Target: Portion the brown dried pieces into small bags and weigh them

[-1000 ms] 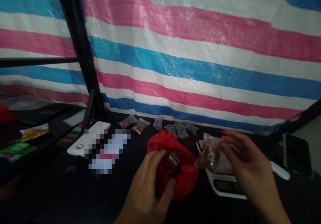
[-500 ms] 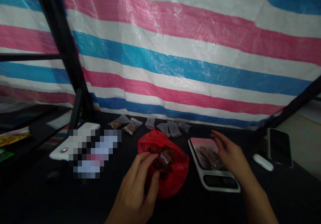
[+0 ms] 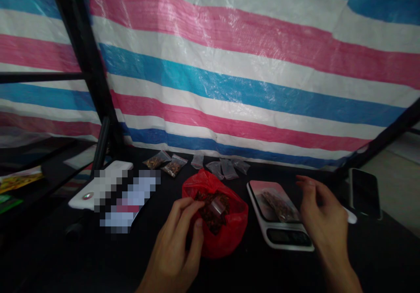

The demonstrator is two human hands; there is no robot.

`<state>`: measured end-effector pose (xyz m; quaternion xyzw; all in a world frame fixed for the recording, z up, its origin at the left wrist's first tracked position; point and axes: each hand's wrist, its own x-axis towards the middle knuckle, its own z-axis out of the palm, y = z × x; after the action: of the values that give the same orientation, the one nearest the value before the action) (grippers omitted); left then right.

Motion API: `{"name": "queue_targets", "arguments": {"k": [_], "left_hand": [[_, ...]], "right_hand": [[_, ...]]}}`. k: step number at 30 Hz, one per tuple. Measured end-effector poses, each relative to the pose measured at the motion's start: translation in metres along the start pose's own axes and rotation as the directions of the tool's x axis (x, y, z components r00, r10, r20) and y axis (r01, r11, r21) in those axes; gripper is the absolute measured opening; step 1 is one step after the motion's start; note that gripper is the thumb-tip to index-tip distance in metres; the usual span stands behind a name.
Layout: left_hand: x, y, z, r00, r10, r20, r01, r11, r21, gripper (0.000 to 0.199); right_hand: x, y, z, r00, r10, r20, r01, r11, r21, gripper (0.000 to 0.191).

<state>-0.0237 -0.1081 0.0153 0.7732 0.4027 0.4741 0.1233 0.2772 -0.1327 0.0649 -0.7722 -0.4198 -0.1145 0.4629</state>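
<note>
A red plastic bag (image 3: 229, 236) stands open, with dark brown bits and a small clear plastic piece (image 3: 216, 206) inside. My left hand (image 3: 179, 236) is at its left rim, fingers apart, fingertips beside the opening. Right of the bag lies a white kitchen scale (image 3: 272, 240) with a filled clear packet (image 3: 280, 206) on its pinkish plate. My right hand (image 3: 323, 210) hovers just right of the scale, fingers bent and apart, with nothing seen in it.
Two filled packets (image 3: 175, 166) and several flat clear bags (image 3: 229, 169) lie at the back. A white device (image 3: 118, 167) and a blurred-out item are on the left. A phone (image 3: 365, 193) and a white case (image 3: 352, 215) lie on the right.
My right hand has moved right, off the scale, leaving the packet on the plate in full view. It now partly covers the white case. My left hand has barely moved.
</note>
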Motion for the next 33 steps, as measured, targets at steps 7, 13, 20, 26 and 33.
{"name": "queue_targets", "arguments": {"k": [7,13,20,26,33], "left_hand": [[-0.001,0.000,0.001,1.000,-0.001,-0.005,0.001,1.000,-0.022,0.028],[-0.001,-0.001,0.002,1.000,0.011,0.000,-0.011,1.000,-0.012,0.031],[0.000,-0.002,0.002,1.000,0.023,0.006,-0.024,1.000,0.005,0.030],[-0.002,-0.003,0.003,1.000,0.028,-0.001,-0.028,1.000,-0.008,0.030],[-0.001,-0.004,0.001,1.000,0.022,-0.014,-0.022,0.999,-0.026,0.029]], "right_hand": [[0.004,0.004,-0.003,0.994,-0.012,0.107,0.024,0.994,-0.110,0.050],[0.003,0.021,0.010,0.944,-0.036,0.329,0.133,0.952,-0.276,0.063],[-0.006,0.019,0.020,0.926,-0.064,0.372,0.204,0.915,-0.349,0.066],[-0.009,0.020,0.027,0.900,-0.087,0.427,0.248,0.908,-0.339,0.057],[-0.007,0.026,0.031,0.914,-0.070,0.399,0.096,0.994,-0.045,0.048]]}}
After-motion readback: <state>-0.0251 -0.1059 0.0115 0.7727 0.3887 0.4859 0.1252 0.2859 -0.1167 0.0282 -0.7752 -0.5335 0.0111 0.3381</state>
